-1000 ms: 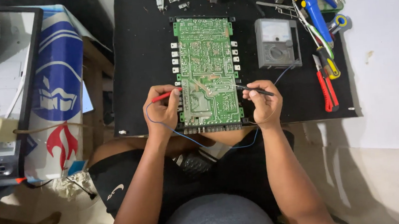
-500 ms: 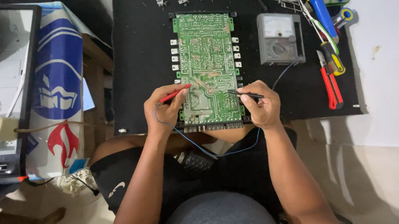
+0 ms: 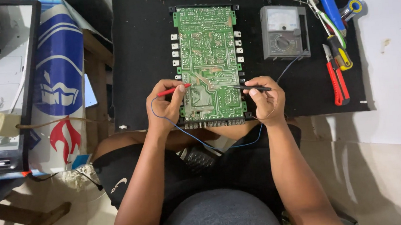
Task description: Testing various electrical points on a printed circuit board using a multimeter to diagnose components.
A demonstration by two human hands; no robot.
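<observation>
The green circuit board (image 3: pixel 209 62) lies flat on a black mat (image 3: pixel 142 60) on the table, its long axis running near to far, straight out in front of the person. Both hands sit at the near end of it, one on each side.

The left hand (image 3: pixel 164 105) is closed around a red probe (image 3: pixel 174 90), pinched pen-style, with the tip pointing right and touching the board near its left edge. The right hand (image 3: pixel 266 98) holds a black probe (image 3: pixel 250 88) the same way, tip pointing left onto the board's right half. So the two tips face each other across the board's short width, close but apart, and the left hand looks a touch nearer the board's middle (hard to call exactly which solder pads they're on, too small).

A blue wire (image 3: pixel 197 138) loops from the probes down across the person's lap, and another lead runs up to the grey dial meter (image 3: pixel 284 31) just right of the board. Further right are red-handled pliers (image 3: pixel 337 80) and a blue-handled tool (image 3: pixel 328 1).
</observation>
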